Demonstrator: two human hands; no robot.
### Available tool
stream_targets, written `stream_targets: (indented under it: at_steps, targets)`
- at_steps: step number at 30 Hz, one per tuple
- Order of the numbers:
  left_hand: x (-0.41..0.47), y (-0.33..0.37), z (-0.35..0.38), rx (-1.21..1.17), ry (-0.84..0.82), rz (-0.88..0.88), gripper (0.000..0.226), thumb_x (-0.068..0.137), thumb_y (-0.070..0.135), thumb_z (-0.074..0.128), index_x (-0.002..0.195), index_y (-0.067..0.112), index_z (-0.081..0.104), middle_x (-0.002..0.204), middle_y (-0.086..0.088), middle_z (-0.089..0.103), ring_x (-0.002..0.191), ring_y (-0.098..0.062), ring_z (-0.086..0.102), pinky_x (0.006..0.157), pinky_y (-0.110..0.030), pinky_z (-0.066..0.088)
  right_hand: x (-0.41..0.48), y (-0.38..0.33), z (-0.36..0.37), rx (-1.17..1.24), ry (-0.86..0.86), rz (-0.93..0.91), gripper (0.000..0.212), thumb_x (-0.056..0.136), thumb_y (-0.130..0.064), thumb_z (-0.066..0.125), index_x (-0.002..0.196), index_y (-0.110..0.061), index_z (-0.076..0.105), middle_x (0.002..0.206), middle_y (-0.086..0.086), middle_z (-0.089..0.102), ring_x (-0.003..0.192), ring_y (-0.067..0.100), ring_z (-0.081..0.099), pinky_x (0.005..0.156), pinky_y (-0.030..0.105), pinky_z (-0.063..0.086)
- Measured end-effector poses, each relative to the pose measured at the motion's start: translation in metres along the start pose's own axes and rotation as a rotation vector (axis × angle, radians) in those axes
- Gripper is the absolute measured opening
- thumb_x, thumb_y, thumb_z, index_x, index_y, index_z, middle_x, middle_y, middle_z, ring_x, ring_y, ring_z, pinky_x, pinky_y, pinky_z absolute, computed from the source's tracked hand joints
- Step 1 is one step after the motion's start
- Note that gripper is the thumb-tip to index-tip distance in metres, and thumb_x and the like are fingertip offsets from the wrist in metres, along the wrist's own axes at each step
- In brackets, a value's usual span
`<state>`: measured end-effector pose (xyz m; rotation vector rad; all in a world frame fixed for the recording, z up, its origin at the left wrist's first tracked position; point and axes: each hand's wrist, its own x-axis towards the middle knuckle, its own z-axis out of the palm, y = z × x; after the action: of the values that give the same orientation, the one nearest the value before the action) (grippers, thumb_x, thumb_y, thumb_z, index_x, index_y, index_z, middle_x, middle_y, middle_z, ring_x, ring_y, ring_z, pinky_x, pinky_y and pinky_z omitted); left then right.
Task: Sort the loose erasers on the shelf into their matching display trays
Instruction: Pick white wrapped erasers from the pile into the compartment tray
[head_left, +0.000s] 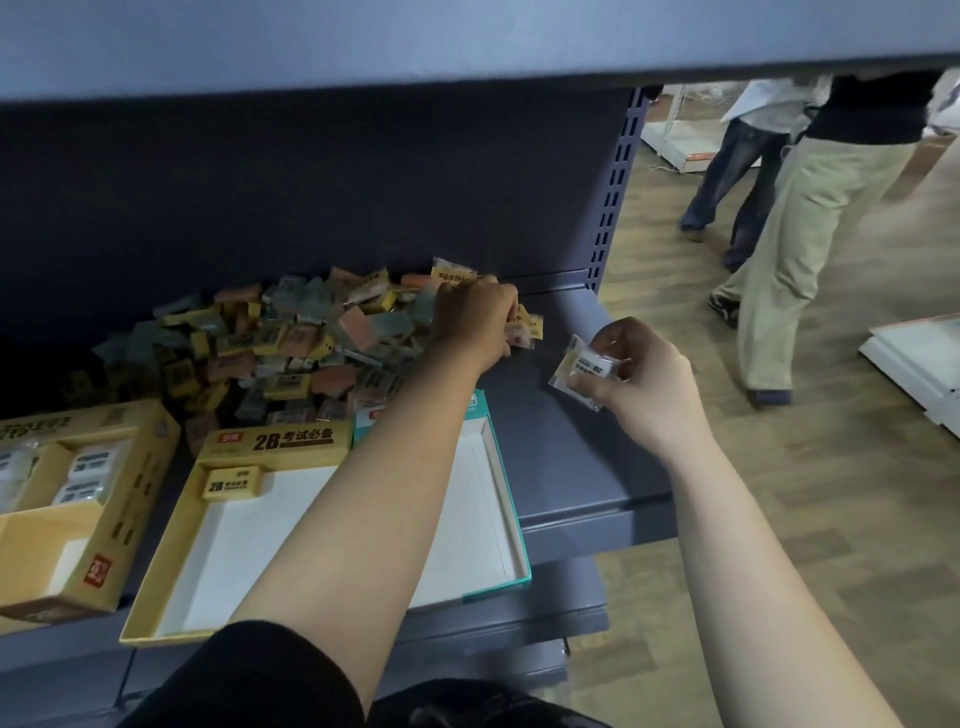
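left hand (475, 317) grips yellow erasers (527, 326) beside the pile (291, 343); right hand (644, 379), nearer, pinches a wrapped white eraser (587, 370).

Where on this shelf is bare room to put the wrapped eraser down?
Bare shelf lies right of the teal tray, below the right hand. The middle yellow tray is mostly bare inside. Crowded: the eraser pile behind the trays, where the left hand is.

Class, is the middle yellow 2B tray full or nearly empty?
Nearly empty: the tray holds one yellow eraser in its back left corner; its visible floor is otherwise bare white.
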<state>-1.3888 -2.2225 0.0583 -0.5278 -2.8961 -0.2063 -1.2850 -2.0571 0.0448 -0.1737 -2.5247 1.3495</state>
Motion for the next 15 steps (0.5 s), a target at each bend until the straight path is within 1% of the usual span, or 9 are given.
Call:
stream_targets:
  at_steps: [2,4,7,10,11,13,15]
  targets:
    - [0.001,-0.002,0.0,-0.048,0.039,-0.004,0.019,0.085,0.018,0.072,0.103,0.02,0.065,0.113,-0.003,0.063,0.101,-0.025,0.06,0.077,-0.033,0.038,0.0,0.0,-0.002,-0.004,0.007,-0.007,0.03,0.07,-0.013,0.082,0.089,-0.019,0.059,0.081,-0.001,0.065,0.064,0.01,0.053,0.051,0.009,0.038]
    - [0.001,-0.005,-0.002,-0.12,0.07,-0.011,0.013,0.089,0.018,0.066,0.101,0.018,0.068,0.109,-0.004,0.064,0.097,-0.026,0.061,0.074,-0.032,0.043,0.0,0.001,-0.005,-0.011,0.009,-0.014,0.031,0.07,-0.013,0.082,0.088,-0.019,0.059,0.08,-0.001,0.064,0.063,0.01,0.053,0.051,0.01,0.038]
    - [-0.001,-0.01,-0.008,-0.203,0.114,-0.012,0.015,0.087,0.013,0.063,0.1,0.016,0.07,0.106,-0.005,0.065,0.094,-0.027,0.062,0.077,-0.037,0.051,-0.001,0.002,-0.007,-0.005,0.014,-0.022,0.031,0.069,-0.013,0.082,0.088,-0.02,0.058,0.08,-0.001,0.065,0.064,0.013,0.054,0.05,0.013,0.038]
    - [-0.008,-0.015,-0.017,-0.277,0.144,-0.013,0.018,0.087,0.013,0.062,0.104,0.013,0.07,0.105,-0.006,0.066,0.094,-0.025,0.061,0.075,-0.032,0.047,-0.003,-0.001,-0.008,0.003,0.014,-0.021,0.032,0.069,-0.014,0.082,0.087,-0.022,0.058,0.08,-0.003,0.065,0.067,0.015,0.055,0.056,0.022,0.041]
    - [-0.012,-0.016,-0.022,-0.321,0.15,-0.006,0.019,0.088,0.013,0.062,0.106,0.013,0.069,0.105,-0.004,0.067,0.095,-0.022,0.061,0.075,-0.031,0.047,-0.003,-0.003,-0.008,0.011,0.014,-0.02,0.032,0.07,-0.015,0.083,0.088,-0.022,0.058,0.079,-0.004,0.065,0.066,0.014,0.055,0.056,0.021,0.04]
    - [-0.023,-0.018,-0.032,-0.469,0.17,0.0,0.021,0.089,0.013,0.064,0.109,0.016,0.066,0.102,0.003,0.067,0.093,-0.015,0.063,0.075,-0.029,0.051,-0.002,-0.006,-0.006,0.025,0.009,-0.022,0.032,0.069,-0.016,0.084,0.09,-0.022,0.06,0.078,-0.007,0.065,0.064,0.01,0.055,0.054,0.016,0.039]
    - [-0.038,-0.019,-0.043,-0.612,0.197,-0.013,0.021,0.09,0.012,0.065,0.109,0.019,0.059,0.097,0.013,0.062,0.087,-0.005,0.061,0.068,-0.019,0.051,-0.001,-0.01,-0.004,0.055,0.001,-0.027,0.034,0.069,-0.018,0.085,0.092,-0.021,0.061,0.077,-0.007,0.065,0.061,0.005,0.054,0.053,0.014,0.039]
